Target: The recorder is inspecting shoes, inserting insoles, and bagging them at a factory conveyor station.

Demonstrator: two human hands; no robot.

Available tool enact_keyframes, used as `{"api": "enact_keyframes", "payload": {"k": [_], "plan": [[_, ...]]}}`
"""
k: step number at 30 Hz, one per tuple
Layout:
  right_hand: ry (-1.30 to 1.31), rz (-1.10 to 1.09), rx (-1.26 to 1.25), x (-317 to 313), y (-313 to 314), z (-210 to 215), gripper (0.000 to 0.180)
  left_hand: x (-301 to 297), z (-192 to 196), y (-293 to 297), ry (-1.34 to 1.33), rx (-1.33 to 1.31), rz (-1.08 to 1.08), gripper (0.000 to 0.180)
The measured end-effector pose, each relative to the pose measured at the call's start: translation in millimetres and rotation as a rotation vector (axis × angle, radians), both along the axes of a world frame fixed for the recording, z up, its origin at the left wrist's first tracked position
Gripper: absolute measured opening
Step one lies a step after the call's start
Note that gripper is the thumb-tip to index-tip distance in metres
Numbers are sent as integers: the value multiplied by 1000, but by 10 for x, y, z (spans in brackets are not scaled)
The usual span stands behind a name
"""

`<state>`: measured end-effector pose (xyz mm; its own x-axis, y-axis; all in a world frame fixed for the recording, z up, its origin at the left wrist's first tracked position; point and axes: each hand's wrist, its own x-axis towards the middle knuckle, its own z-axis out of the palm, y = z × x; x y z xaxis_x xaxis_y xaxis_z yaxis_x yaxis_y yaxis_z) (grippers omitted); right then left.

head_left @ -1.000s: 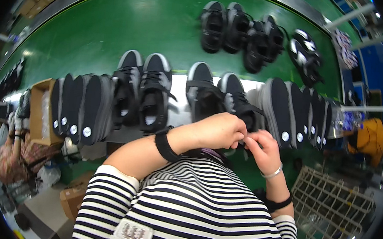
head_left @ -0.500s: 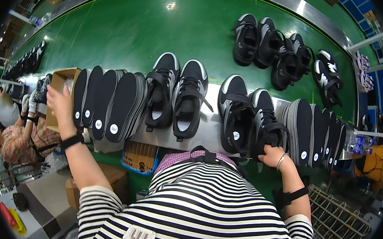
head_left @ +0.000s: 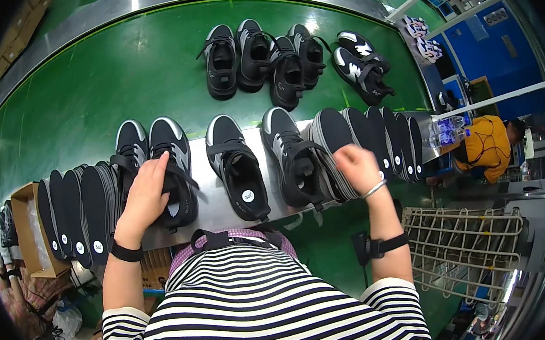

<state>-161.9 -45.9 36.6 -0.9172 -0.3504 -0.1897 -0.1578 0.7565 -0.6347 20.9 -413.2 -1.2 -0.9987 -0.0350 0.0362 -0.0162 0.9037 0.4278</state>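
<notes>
Head view: the person's left hand (head_left: pixel 147 191) lies over the left pair of black-and-grey shoes (head_left: pixel 170 136) at the near side of the green worktop (head_left: pixel 91 96), its fingers straight and side by side, its thumb a little apart; this grip is clamped on nothing, though whether the palm touches the shoes cannot be told. The right hand (head_left: pixel 358 171) is above the near part of a stack of black insoles (head_left: pixel 333 130) on the right; it is blurred, with bent fingers, so whether that grip is apart or together cannot be told. Between the hands, on a metal strip (head_left: pixel 204 193) along the near edge, stands a second pair, toes pointing to the far side: the left shoe (head_left: pixel 224 133) shows a round white label inside its opening, and the right shoe (head_left: pixel 281 129) stands just beside the insoles. More insoles (head_left: pixel 97 210) stand in overlapping rows on the left, next to an open cardboard box (head_left: pixel 22 213). Farther across, four upright shoes (head_left: pixel 254 61) stand close together, with two black-and-white shoes (head_left: pixel 362 71) tipped over to their right. Clear bottles (head_left: pixel 451 130) are at the right end, near a person in yellow (head_left: pixel 487 147); a wire rack (head_left: pixel 460 251) stands on the near right.
</notes>
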Motion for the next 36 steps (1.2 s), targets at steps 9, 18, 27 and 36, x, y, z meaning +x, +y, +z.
{"api": "enact_keyframes", "payload": {"k": [9,18,27,36], "plan": [[162,-141,415,-678,891,-456,43,-86,9,338,119,241,276,37],[135,-201,-148,-406,485,285,22,-178,-50,335,181,140,58,19],[-721,560,93,714,-1447,66,27,-268,-179,333,32,792,462,24],[373,776,575,1230,-2114,-475,20,-266,-321,267,-22,1015,453,19]]}}
